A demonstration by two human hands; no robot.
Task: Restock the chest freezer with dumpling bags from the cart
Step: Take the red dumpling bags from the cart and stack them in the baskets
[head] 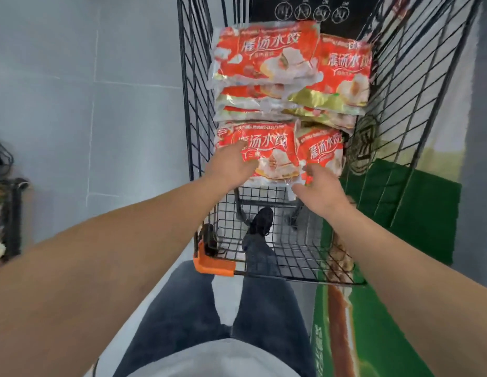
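Several red dumpling bags lie stacked in a black wire cart [199,110]. The nearest bag [272,156] lies at the front of the pile, with another [322,152] to its right. A taller stack [267,58] fills the far end of the cart. My left hand [231,164] reaches over the nearest bag's left edge, fingers extended and touching it. My right hand [318,186] is at that bag's lower right corner, fingers at its clear plastic edge; whether they pinch it is unclear.
The cart's near section is bare wire with an orange corner piece [212,263]. A green mat [416,210] covers the floor on the right, grey tiles on the left. A dark basket with goods [6,213] stands at the far left. My legs and shoe show below.
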